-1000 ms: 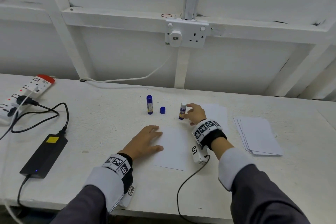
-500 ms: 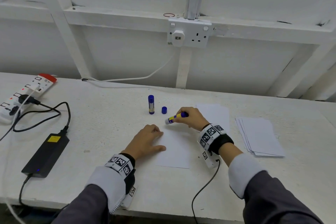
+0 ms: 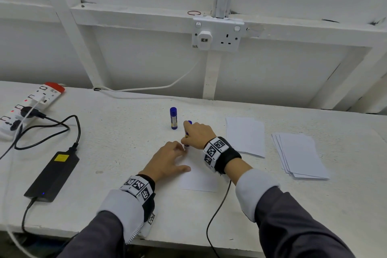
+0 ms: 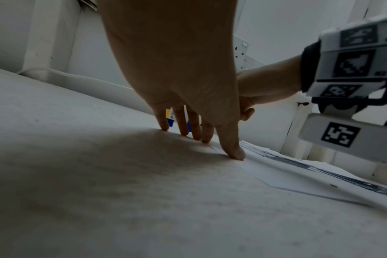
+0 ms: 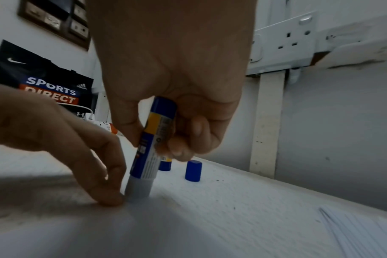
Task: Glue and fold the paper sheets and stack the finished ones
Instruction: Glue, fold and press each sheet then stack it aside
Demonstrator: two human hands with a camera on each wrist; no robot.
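Observation:
A white paper sheet (image 3: pixel 199 180) lies flat on the table in front of me. My left hand (image 3: pixel 167 163) presses its left part down with spread fingertips (image 4: pixel 207 137). My right hand (image 3: pixel 196 134) grips an uncapped blue and yellow glue stick (image 5: pixel 152 144), held nearly upright. Its tip touches the sheet's far left corner, right beside my left fingertips. The loose blue cap (image 5: pixel 193 171) stands just behind. A second, capped glue stick (image 3: pixel 173 118) stands upright further back.
A small pile of white sheets (image 3: pixel 245 136) lies right of my right hand, and a fanned stack (image 3: pixel 299 155) lies further right. At the left are a power strip (image 3: pixel 31 102), a black adapter (image 3: pixel 52 174) and cables. A wall socket (image 3: pixel 217 34) is behind.
My right hand lifted the uncapped glue stick from the table, turned it tip-down and brought it left to the sheet's far left corner. The left hand stayed on the sheet.

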